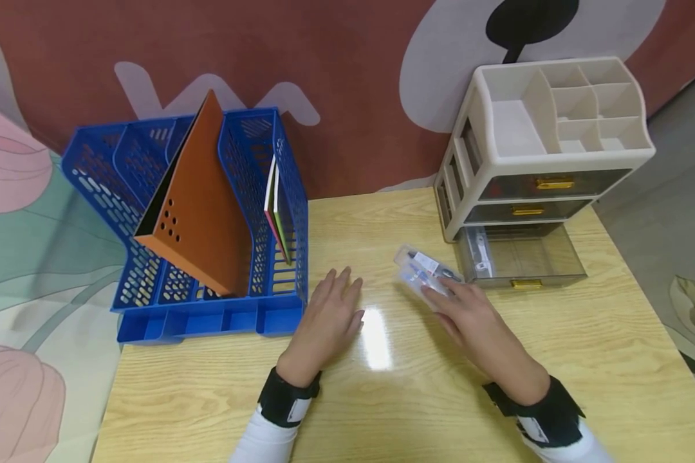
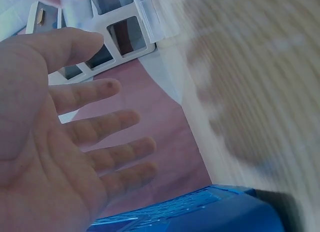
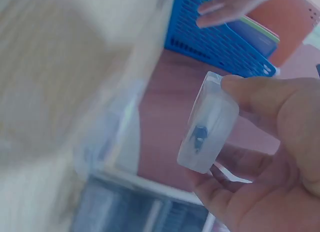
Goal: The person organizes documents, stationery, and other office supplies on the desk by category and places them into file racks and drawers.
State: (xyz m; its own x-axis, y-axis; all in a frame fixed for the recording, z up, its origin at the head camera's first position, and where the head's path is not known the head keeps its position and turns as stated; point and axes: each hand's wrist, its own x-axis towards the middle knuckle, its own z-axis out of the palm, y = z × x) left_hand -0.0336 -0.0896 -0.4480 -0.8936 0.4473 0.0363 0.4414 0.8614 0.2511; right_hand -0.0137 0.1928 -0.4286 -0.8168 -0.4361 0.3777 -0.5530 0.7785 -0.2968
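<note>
My right hand (image 1: 469,315) pinches a translucent plastic case (image 3: 209,124) between thumb and fingers, above the table. A small dark item shows inside this case in the right wrist view. Just beyond it in the head view lies a clear case (image 1: 431,262) with a white label and dark contents, partly hidden by my fingers. My left hand (image 1: 327,315) has its fingers extended and holds nothing. It is beside the right front of the blue file rack (image 1: 208,318); in the left wrist view its palm (image 2: 45,157) faces the camera.
An orange folder (image 1: 208,212) and several thin booklets (image 1: 277,212) stand in the rack. At the right is a white drawer unit (image 1: 486,154) with compartments on top. Its bottom clear drawer (image 1: 533,257) is pulled out and contains a whitish item (image 1: 482,254).
</note>
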